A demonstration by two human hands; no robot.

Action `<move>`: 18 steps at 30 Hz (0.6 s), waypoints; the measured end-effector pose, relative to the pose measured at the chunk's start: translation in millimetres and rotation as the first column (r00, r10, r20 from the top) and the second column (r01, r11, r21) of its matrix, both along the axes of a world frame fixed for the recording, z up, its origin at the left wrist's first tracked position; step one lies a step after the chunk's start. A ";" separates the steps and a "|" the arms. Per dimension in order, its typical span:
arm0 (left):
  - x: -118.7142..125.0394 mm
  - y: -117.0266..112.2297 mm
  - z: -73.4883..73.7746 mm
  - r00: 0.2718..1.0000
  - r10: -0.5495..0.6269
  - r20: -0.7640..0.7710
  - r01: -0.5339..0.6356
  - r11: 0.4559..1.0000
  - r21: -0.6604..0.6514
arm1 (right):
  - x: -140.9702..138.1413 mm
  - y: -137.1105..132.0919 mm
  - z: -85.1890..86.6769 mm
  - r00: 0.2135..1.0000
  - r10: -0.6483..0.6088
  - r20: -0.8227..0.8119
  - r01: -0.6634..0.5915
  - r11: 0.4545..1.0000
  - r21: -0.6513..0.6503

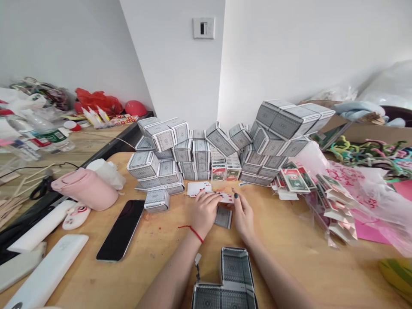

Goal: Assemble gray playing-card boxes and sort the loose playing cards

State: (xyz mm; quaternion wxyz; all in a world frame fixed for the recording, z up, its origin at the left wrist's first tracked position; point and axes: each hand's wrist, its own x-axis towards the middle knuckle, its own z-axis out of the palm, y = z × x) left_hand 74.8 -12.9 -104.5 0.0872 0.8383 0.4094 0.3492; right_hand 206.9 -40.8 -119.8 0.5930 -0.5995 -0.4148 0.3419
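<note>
My left hand (206, 210), with a red string at its wrist, lies with its fingers over the left end of a playing card (227, 197) that shows red marks. The card's right end sits between the fingers and thumb of my right hand (243, 216). Just beyond my left hand lies a white, face-up playing card (194, 189). A grey-patterned playing card (222, 217) rests face down on the table between my hands. Close to my body, between my forearms, stands an L-shaped piece (234, 285) made of open card boxes.
Folded card cubes (201, 154) are stacked along the back. Red and green card packs (294, 180) and plastic wrapping (360, 184) lie at the right. A phone (121, 230), a pink cup (88, 189) and a white bar-shaped object (48, 274) are at the left.
</note>
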 end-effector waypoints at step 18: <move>-7.3 10.3 -8.1 0.990 0.142 0.007 -0.143 0.990 0.020 | 6.0 1.7 -6.4 0.985 -0.165 -0.049 0.165 0.986 -0.002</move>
